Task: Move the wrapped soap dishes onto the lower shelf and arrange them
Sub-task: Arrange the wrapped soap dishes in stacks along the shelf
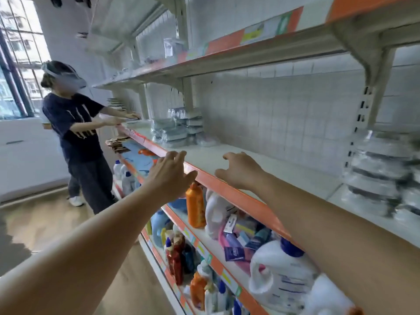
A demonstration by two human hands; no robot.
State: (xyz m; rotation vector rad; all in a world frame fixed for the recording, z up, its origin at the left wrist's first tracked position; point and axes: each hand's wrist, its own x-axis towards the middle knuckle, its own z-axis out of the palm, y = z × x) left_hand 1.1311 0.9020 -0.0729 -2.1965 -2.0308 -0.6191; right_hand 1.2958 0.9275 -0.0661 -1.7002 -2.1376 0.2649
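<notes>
Orange-edged lower shelf (227,192) running from near right to far left, its white surface bare where both hands reach. Left hand (169,176) released, fingers straight and spread, raised in front of the shelf's orange edge, grasping nothing. Right hand (238,170) over the shelf just past the edge, fingers loosely curled, also grasping nothing. Wrapped soap dishes (179,128) stacked in clear plastic at the far left of this same shelf, against the tiled back wall, well apart from both hands. More clear-wrapped stacks (381,169) on the right, blurred. Upper shelf (227,55) above, holding some blurred clear packets. Orange bottle (196,208) and white detergent jug (281,276) on shelves below. Another person (77,133) in a dark shirt standing far left, hands on the shelf.
</notes>
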